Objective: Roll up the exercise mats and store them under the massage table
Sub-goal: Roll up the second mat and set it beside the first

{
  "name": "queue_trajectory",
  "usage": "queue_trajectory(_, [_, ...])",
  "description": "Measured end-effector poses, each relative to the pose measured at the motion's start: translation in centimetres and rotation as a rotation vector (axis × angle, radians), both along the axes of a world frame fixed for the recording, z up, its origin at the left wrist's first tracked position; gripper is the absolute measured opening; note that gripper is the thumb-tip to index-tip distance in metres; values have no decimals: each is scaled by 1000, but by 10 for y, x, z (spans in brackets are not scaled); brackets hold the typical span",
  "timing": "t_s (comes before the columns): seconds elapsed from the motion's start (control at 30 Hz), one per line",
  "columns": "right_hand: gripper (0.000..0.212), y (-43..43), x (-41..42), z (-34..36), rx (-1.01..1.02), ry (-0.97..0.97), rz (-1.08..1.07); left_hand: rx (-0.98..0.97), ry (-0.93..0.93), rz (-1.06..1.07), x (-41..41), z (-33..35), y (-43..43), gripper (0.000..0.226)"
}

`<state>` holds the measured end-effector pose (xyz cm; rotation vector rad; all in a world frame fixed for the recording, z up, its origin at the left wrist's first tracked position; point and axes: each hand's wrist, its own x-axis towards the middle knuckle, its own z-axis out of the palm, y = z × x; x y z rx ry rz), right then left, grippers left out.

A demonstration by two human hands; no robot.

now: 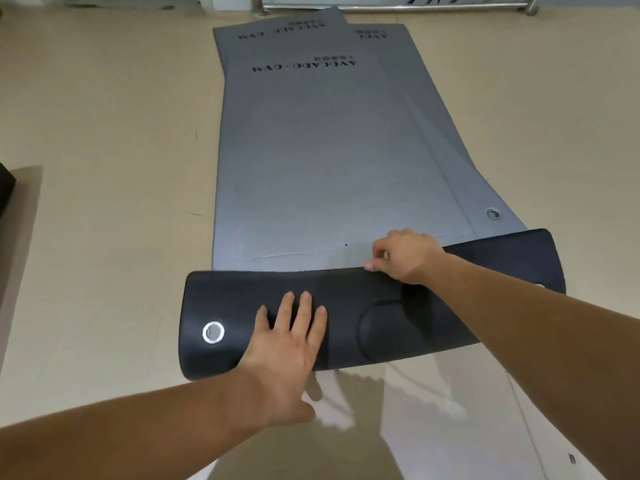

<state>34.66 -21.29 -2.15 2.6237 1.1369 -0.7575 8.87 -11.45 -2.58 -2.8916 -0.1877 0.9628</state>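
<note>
Rolling has barely got going on the top grey foam exercise mat. It lies flat on the beige tiled floor with its near end turned over into a fat black roll. On that roll the left hand is spread flat, fingers straight, pressing down just beside the silver ring eyelet. The right hand has its fingers curled and pinches the roll's leading edge. Biggest risk, I reckon: the roll looks loose and sits skewed, right end further forward than the left, so it could cone out sideways, or spring open if the flat hand lifts. There's also a second grey mat underneath, offset to the right, maybe a third at the far end (hard to tell), and the pinch could drag it along. Nearby are a shiny metal rail past the far end and a dark block at the left edge. No massage table in view, so storing looks a way off.
</note>
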Motion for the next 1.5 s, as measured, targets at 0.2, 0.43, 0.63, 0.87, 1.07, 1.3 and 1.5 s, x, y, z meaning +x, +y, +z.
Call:
queue_trajectory(0.2, [49, 5, -50, 19, 75, -327, 285, -25, -134, 0, 14, -29, 20, 115])
queue_trajectory(0.43, [138, -37, -66, 11, -349, -124, 177, -195, -185, 36, 31, -25, 62, 124])
queue_trajectory(0.63, [141, -44, -52, -10, -280, -1, 207, -79, -136, 67, 31, -27, 52, 138])
queue_trajectory(0.87, [128, -32, -39, 2, -255, 110, 216, -353, -27, 233, 44, -9, 67, 110])
queue_trajectory(1.07, [108, -22, -33, 29, -359, 478, 60, -729, 336, 447, 48, 24, 101, 82])
queue_trajectory(1.3, [113, -7, -25, 19, -289, 554, -43, -726, 191, 510, 45, 6, 122, 86])
queue_trajectory(1.5, [108, 8, -12, 34, -63, 138, 46, -593, 9, 516, 47, 20, 141, 107])
